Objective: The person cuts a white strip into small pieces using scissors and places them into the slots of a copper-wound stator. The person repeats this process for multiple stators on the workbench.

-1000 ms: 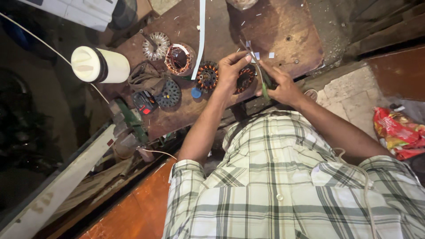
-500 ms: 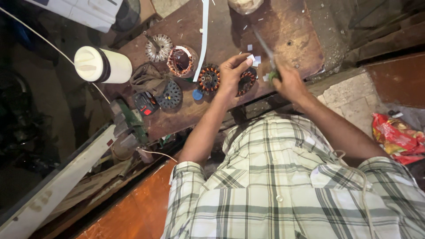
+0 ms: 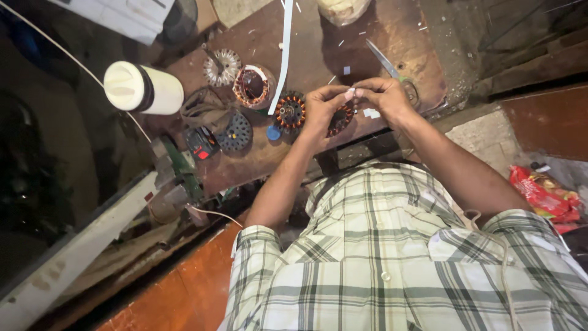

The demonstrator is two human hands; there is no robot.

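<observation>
A worn brown wooden workbench (image 3: pixel 392 37) under dim light; an orange-brown plank (image 3: pixel 184 288) lies below it.

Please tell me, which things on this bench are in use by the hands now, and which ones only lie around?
In use: left hand and right hand pinch a small white slip above a copper-wound stator.

Lying about: scissors, second stator, white strip, blue cap, white cylinder, red packet.

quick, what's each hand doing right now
Left hand: fingers pinched on a small white piece.
Right hand: fingertips pinched on the same piece.
</observation>
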